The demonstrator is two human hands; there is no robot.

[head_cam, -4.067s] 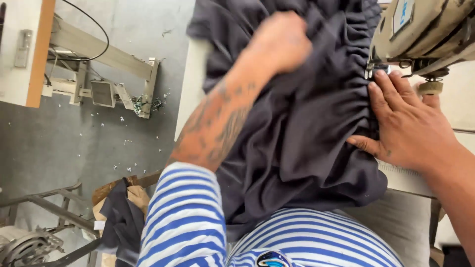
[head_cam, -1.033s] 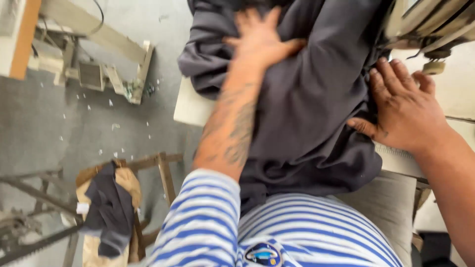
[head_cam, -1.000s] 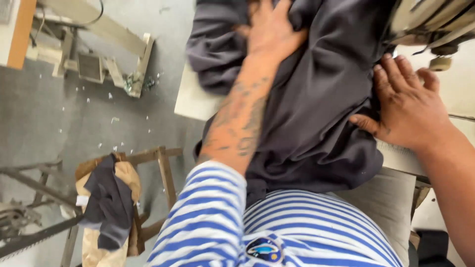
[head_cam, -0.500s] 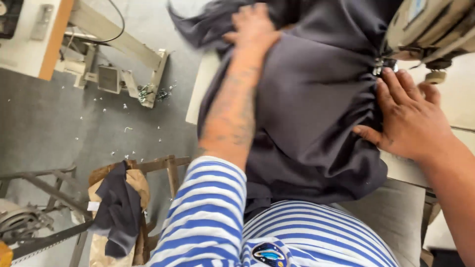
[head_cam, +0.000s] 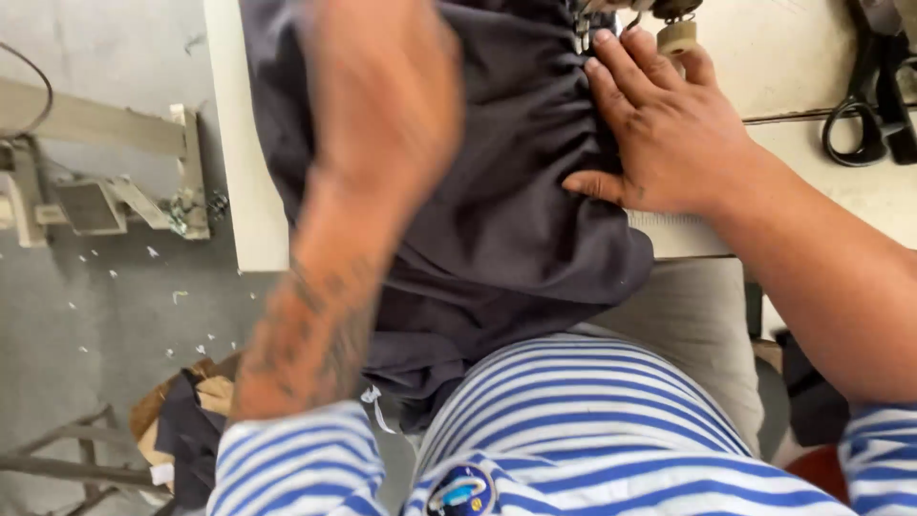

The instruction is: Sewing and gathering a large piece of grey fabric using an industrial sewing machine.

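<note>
A dark grey gathered fabric [head_cam: 516, 201] lies across the white sewing table [head_cam: 239, 191] and hangs down into my lap. My left hand [head_cam: 382, 86] is blurred and rests on top of the fabric at its left side; whether its fingers grip the cloth I cannot tell. My right hand [head_cam: 659, 124] lies flat with fingers spread on the gathered edge, fingertips beside the sewing machine's presser foot [head_cam: 669, 29] at the top.
Black scissors [head_cam: 869, 105] lie on the table at the far right. On the grey floor at the left stands another machine's metal frame [head_cam: 105, 191], with fabric scraps. A stool holding dark cloth [head_cam: 181, 420] is at the lower left.
My left hand has pulled back toward me over the fabric. The view has dropped closer to the table, and the scissors have come into sight. My right hand stays by the presser foot.
</note>
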